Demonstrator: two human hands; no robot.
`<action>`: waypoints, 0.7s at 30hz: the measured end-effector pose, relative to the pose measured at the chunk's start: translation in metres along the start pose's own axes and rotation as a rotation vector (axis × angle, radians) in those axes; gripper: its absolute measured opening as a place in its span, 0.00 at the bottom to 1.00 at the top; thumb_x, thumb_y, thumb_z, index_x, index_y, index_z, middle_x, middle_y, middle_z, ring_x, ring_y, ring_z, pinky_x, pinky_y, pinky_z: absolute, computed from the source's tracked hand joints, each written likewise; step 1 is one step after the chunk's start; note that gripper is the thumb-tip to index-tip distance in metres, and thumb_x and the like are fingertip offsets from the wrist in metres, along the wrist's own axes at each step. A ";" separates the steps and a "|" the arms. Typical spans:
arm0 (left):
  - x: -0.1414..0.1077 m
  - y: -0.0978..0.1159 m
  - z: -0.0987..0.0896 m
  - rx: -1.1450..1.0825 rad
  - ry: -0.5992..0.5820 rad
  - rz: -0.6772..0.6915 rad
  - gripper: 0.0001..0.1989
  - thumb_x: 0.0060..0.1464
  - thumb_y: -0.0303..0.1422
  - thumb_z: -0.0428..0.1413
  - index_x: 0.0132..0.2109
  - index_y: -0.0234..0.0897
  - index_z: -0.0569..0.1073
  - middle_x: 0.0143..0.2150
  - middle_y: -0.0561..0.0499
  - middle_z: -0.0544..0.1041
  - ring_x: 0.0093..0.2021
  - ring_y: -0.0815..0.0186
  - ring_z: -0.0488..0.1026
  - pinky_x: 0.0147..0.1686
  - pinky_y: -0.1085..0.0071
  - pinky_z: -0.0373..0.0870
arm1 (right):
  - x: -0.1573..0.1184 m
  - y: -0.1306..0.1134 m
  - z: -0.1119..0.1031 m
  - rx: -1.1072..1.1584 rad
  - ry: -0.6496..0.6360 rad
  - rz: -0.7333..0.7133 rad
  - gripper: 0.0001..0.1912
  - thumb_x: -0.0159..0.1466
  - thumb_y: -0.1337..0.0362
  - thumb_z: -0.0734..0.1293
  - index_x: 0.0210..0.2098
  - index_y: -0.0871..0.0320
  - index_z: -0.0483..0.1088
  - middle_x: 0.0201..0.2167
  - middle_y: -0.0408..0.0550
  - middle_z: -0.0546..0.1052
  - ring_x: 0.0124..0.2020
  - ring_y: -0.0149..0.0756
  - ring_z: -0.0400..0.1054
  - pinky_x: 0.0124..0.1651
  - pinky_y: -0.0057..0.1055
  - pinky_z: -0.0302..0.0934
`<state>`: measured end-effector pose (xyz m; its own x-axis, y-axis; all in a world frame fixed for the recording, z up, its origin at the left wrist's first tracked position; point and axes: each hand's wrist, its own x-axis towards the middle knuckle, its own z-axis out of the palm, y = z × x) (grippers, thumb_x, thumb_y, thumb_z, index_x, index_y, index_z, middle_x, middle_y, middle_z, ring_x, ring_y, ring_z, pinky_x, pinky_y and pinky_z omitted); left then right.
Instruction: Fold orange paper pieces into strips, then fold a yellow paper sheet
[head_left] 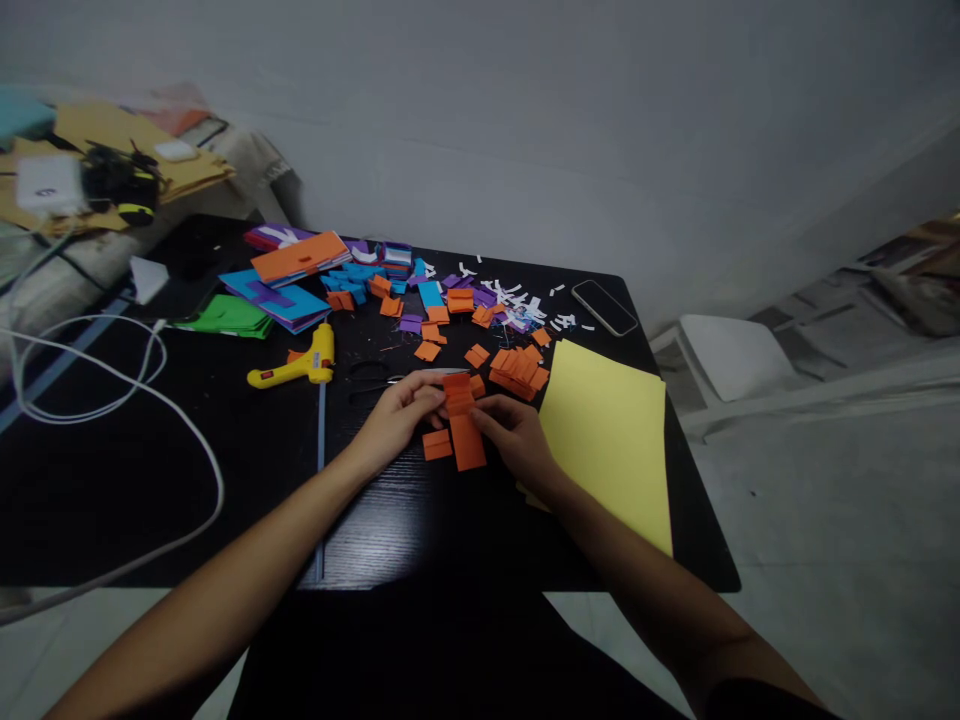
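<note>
Between my two hands is a creased strip of orange paper, held upright above the black table. My left hand pinches its upper left edge, fingers closed. On the opposite edge, the thumb and fingers of my right hand grip it. A small folded orange paper piece lies just left of the strip's lower part. Behind my left hand are scissors, partly hidden by it. A pile of folded orange pieces sits just beyond my right hand.
A yellow glue gun lies left of the scissors. Yellow paper sheets cover the right side. Blue, purple and white scraps and a phone lie at the back. A white cable loops across the left.
</note>
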<state>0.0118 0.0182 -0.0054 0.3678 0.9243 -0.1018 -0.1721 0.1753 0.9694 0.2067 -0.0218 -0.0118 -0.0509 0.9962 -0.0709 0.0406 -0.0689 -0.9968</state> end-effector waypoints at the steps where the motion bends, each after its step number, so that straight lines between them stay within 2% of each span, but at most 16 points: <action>1: 0.000 0.001 0.000 0.001 -0.003 0.002 0.16 0.55 0.37 0.63 0.48 0.34 0.76 0.33 0.51 0.78 0.33 0.66 0.75 0.33 0.71 0.73 | 0.000 0.000 0.000 -0.001 -0.003 0.001 0.12 0.60 0.53 0.73 0.34 0.55 0.78 0.34 0.46 0.82 0.37 0.40 0.76 0.44 0.36 0.69; 5: -0.001 0.002 0.002 0.002 -0.022 0.006 0.20 0.51 0.34 0.64 0.52 0.35 0.75 0.35 0.51 0.79 0.32 0.67 0.74 0.33 0.72 0.72 | 0.000 0.000 0.000 -0.015 -0.002 -0.003 0.11 0.59 0.55 0.74 0.35 0.54 0.78 0.34 0.45 0.82 0.37 0.40 0.76 0.45 0.37 0.70; 10: -0.002 0.000 0.001 0.019 -0.021 0.053 0.23 0.46 0.28 0.65 0.51 0.36 0.75 0.34 0.53 0.77 0.33 0.68 0.75 0.36 0.72 0.70 | 0.001 0.002 0.000 -0.018 0.009 -0.067 0.08 0.58 0.57 0.73 0.34 0.54 0.77 0.35 0.45 0.81 0.38 0.41 0.76 0.46 0.38 0.70; 13: -0.002 0.000 0.001 0.153 -0.033 0.090 0.14 0.48 0.28 0.63 0.44 0.35 0.79 0.34 0.51 0.78 0.32 0.67 0.73 0.33 0.73 0.68 | 0.002 0.002 0.000 -0.018 0.006 -0.123 0.06 0.59 0.59 0.72 0.33 0.54 0.77 0.36 0.46 0.81 0.40 0.41 0.76 0.49 0.38 0.70; 16: -0.004 0.003 0.001 0.318 -0.027 0.190 0.04 0.50 0.29 0.62 0.34 0.36 0.80 0.36 0.48 0.78 0.33 0.66 0.72 0.33 0.71 0.66 | 0.001 0.001 0.000 -0.006 0.037 -0.134 0.07 0.59 0.62 0.72 0.38 0.53 0.78 0.41 0.46 0.82 0.44 0.41 0.76 0.53 0.39 0.69; 18: -0.005 0.004 0.002 0.390 -0.016 0.255 0.03 0.51 0.29 0.61 0.33 0.36 0.80 0.38 0.48 0.78 0.33 0.66 0.71 0.33 0.71 0.65 | 0.001 0.000 0.000 0.010 0.058 -0.110 0.12 0.58 0.62 0.73 0.42 0.52 0.78 0.43 0.46 0.82 0.46 0.42 0.77 0.54 0.40 0.70; 21: -0.006 0.004 0.004 0.436 -0.016 0.271 0.04 0.53 0.29 0.59 0.35 0.37 0.80 0.36 0.49 0.77 0.31 0.67 0.69 0.32 0.71 0.65 | 0.001 0.001 0.000 0.018 0.079 -0.107 0.12 0.59 0.62 0.73 0.43 0.53 0.77 0.42 0.46 0.83 0.46 0.42 0.78 0.54 0.41 0.70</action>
<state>0.0127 0.0116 -0.0002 0.3774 0.9111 0.1658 0.1328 -0.2305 0.9640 0.2064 -0.0213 -0.0129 0.0245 0.9990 0.0380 0.0209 0.0375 -0.9991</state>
